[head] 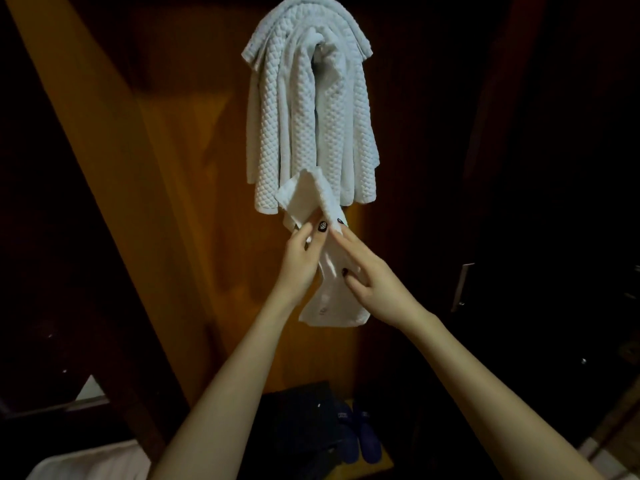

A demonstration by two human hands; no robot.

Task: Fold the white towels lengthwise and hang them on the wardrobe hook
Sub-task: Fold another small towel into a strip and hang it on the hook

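**Narrow white towel held below the hung bundle**

A faint small mark sits near the lower end of the white towel (327,303); it is too small to read. The towel is folded into a narrow strip whose long axis runs nearly upright. Its upper end flares open against the bottom of the hung towels (308,116), and its lower end dangles below the hands. The left hand (301,258) pinches the strip's left edge, and the right hand (374,282) grips its right edge. Both are in front of the wooden wardrobe panel (194,168).
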